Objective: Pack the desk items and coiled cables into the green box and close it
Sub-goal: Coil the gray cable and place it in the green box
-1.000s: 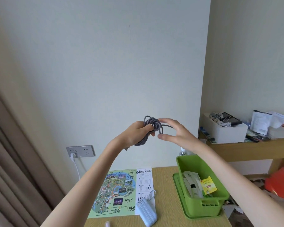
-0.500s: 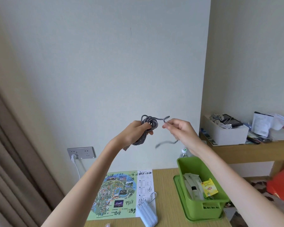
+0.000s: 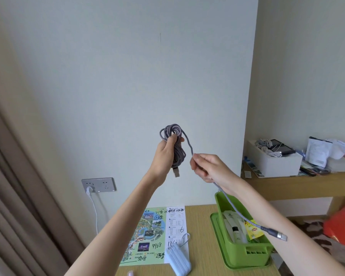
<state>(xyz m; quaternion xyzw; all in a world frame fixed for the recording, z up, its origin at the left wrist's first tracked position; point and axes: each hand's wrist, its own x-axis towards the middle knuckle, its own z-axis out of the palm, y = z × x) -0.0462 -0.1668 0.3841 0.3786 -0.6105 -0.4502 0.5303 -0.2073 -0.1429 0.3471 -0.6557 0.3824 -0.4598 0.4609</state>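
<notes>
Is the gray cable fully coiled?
Partly. The left hand grips the gray cable in a coil; the right hand pinches its loose tail, hanging uncoiled.

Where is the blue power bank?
The blue power bank lies low in the head view, on a corner of the map, on the desk, left of the green box.

The grey coiled cable [image 3: 170, 132] is sheathed in braided cloth, the green slotted box [image 3: 245, 260] moulded in smooth plastic, the pale desk [image 3: 199, 226] surfaced in matt wood.
</notes>
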